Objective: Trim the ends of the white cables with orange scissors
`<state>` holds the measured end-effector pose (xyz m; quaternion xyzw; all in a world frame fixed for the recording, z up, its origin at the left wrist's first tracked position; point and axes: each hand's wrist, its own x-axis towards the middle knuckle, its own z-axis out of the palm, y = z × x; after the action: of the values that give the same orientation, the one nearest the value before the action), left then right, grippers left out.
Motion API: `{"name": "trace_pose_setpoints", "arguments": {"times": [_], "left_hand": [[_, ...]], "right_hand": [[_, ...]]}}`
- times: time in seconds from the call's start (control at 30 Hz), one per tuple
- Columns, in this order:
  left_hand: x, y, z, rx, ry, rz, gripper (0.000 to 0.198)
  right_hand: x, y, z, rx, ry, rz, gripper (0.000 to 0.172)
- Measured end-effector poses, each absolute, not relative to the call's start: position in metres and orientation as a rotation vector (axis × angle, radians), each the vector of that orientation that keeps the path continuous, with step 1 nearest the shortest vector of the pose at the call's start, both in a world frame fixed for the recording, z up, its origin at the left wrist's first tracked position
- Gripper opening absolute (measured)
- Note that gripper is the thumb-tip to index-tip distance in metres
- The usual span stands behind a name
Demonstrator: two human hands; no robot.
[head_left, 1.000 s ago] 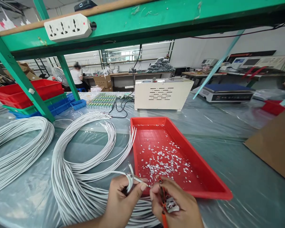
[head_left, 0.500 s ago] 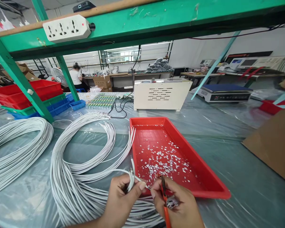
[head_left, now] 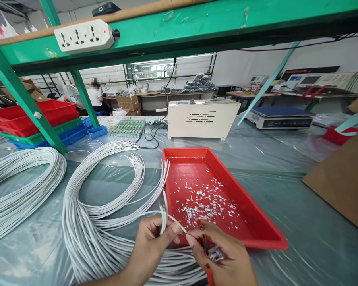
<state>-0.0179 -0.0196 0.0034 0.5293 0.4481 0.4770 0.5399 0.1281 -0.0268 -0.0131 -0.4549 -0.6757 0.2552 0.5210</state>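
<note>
My left hand is closed round the ends of a few white cables that stick up from its fingers. One thin cable end runs from there to my right hand, whose thumb and finger pinch it. That hand also grips an orange-handled cutter. Both hands sit at the near left corner of a red tray strewn with small white insulation scraps. The cables belong to a large white coil lying to the left.
A second white cable coil lies far left. Behind stand a cream metal box, stacked red, green and blue bins and a scale. Brown cardboard sits at right. A green shelf with a power strip hangs overhead.
The cutter has come off the cable end and tucked into my right palm. My right fingers now pinch the wire. My left hand lifted the bundle slightly.
</note>
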Motion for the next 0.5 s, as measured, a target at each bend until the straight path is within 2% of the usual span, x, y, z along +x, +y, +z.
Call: {"name": "trace_pose_setpoints", "arguments": {"times": [0.13, 0.3, 0.37, 0.5], "left_hand": [[-0.023, -0.023, 0.013, 1.486, 1.184, 1.342, 0.009], [-0.027, -0.019, 0.023, 1.786, 1.069, 1.018, 0.023], [-0.026, -0.018, 0.024, 1.772, 1.02, 0.93, 0.022], [-0.025, -0.018, 0.021, 1.599, 1.053, 0.972, 0.013]], "right_hand": [[0.133, -0.026, -0.007, -1.115, -1.632, 0.568, 0.009], [0.135, -0.027, -0.002, -1.095, -1.718, 0.519, 0.009], [0.134, -0.028, 0.001, -1.123, -1.661, 0.643, 0.011], [0.131, -0.028, 0.006, -1.156, -1.364, 1.154, 0.019]]}}
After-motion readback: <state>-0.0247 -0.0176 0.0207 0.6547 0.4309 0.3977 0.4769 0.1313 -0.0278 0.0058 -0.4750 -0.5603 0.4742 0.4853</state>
